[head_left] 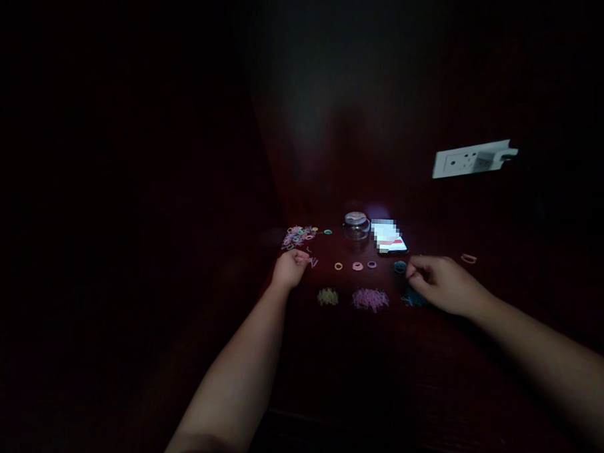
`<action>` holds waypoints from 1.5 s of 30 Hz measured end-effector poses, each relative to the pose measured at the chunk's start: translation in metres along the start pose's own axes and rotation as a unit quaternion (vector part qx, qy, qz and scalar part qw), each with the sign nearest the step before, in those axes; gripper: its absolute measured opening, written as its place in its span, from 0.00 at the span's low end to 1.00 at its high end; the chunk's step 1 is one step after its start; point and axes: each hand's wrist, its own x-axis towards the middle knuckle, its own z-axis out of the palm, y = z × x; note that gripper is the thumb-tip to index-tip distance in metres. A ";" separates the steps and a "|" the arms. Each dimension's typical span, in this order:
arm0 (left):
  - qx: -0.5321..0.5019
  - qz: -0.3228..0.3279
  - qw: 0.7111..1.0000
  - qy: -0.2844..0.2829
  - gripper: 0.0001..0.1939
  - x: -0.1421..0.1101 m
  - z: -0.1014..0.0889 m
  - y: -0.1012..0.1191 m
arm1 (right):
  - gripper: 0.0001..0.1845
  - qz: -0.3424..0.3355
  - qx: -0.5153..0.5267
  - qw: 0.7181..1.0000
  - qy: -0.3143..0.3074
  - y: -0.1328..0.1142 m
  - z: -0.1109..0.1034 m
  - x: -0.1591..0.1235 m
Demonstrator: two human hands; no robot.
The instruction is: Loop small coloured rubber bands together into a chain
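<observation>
The left hand has its fingertips drawn close at thin lilac bands, left of the round clear jar; whether they pinch one cannot be told. The right hand curls by teal loops right of the jar, its hold unclear. A stringy pink heap lies before the jar.

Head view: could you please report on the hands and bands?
Left hand near mixed pile. Right hand partly hiding blue pile. Jar clear of both hands.

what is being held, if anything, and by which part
Can't tell: the left hand is at pinkish bands, the right hand by a teal ring.
</observation>
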 end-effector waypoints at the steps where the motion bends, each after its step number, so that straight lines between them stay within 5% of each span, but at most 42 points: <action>1: -0.003 0.002 1.000 0.000 0.04 0.000 0.000 0.000 | 0.07 -0.001 0.002 1.000 0.001 0.000 0.000 0.000; 11: -0.018 0.008 0.999 0.026 0.09 0.006 0.003 -0.008 | 0.07 -0.009 0.005 1.000 0.003 0.002 0.001 0.000; 18: 0.070 0.026 0.996 0.041 0.10 -0.001 -0.008 0.009 | 0.07 -0.005 0.011 1.000 0.008 0.001 0.001 0.000; 22: 0.127 -0.003 0.992 0.013 0.03 -0.008 -0.013 0.017 | 0.07 0.001 0.002 1.000 0.001 0.002 0.002 0.000; 27: 0.168 -0.019 0.985 -0.036 0.10 -0.010 -0.007 0.019 | 0.07 0.004 0.001 1.000 0.002 0.001 0.002 -0.001; 45: 0.205 -0.034 0.978 -0.015 0.03 -0.006 -0.001 0.023 | 0.06 -0.004 0.016 1.000 -0.004 -0.004 0.002 -0.001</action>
